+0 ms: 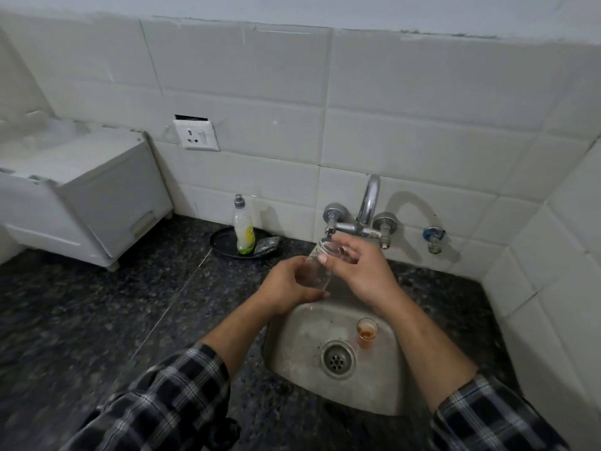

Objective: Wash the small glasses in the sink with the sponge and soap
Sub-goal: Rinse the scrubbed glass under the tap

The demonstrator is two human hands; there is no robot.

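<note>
A small clear glass (320,263) is tilted just below the tap spout (330,234), over the back of the steel sink (294,353). My left hand (291,284) grips its lower part. My right hand (361,271) curls around its rim, thumb on the near side. A second small glass (367,332) with orange-brown residue stands upright in the sink, right of the drain (338,359). The soap bottle (243,227) stands on a black plate (222,244) behind the sink, with a grey scrubber (268,245) beside it.
A dark granite counter (97,320) surrounds the sink. A white box-like appliance (81,196) sits at the left. The tap (369,203) with two valves is fixed to the tiled wall; a small blue valve (434,237) sits to its right. A wall socket (196,135) is above the counter.
</note>
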